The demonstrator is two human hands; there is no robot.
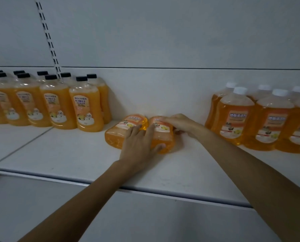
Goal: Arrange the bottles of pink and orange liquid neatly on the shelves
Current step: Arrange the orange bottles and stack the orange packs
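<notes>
Bottles of orange liquid are on a white shelf [75, 154], and two of them lie flat side by side in the middle of it, touching each other. Both forearms reach over the front edge of the shelf toward this pair.

The left hand [138, 145] rests flat on top of the pair. Its fingers [151, 128] are straight and spread. They lie across the left bottle [117, 133] and over the line where the two meet, and the thumb presses on the near end of the right bottle [163, 135].

The right hand [178, 122] is a little farther back. Its fingers curl over the far end of the right bottle and hold it there. I cannot see the caps of these two.

Farther back on the left, a black-cap group [58, 105] stands upright in rows. On the right a white-cap group [268, 119] also stands upright, well apart from the lying pair. Behind everything is the grey wall [163, 32], with a slotted rail [46, 32] running up it on the left.
</notes>
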